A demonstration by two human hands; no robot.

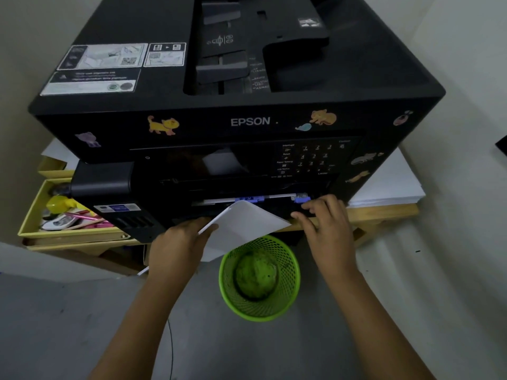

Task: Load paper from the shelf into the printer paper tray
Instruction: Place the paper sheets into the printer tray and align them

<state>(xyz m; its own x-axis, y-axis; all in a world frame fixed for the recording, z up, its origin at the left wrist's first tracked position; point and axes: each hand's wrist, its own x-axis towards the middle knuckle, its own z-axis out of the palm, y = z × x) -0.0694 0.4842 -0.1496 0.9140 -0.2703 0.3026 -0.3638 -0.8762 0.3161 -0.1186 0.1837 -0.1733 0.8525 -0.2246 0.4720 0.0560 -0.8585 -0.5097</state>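
We are partway through the loading. Our left hand [178, 248] is closed on the near left edge of a thin sheaf of white paper [244, 229], thumb on top, fingers under it. The sheaf tilts, its far corner pointing into the low front opening of the large black Epson printer [236, 122], but most of it hangs out over the green mesh wastebasket [259, 278] on the floor. So the paper is at the mouth of the tray, not yet seated.

Our right hand [326, 223] holds nothing; its fingers are loosely spread, with the tips resting at the right side of the opening, just by a small blue plastic guide tab [303, 200]. A second blue tab [249, 198] sits at the middle of the slot, with a strip of white behind it; we cannot tell whether that is paper already in the tray.

Fetching the paper looks done. What is left, as we judge it: square the sheaf, slide it fully in, set the guides against it, and close the tray. A further white stack [389, 185] lies on the wooden bench [384, 212] to the printer's right.
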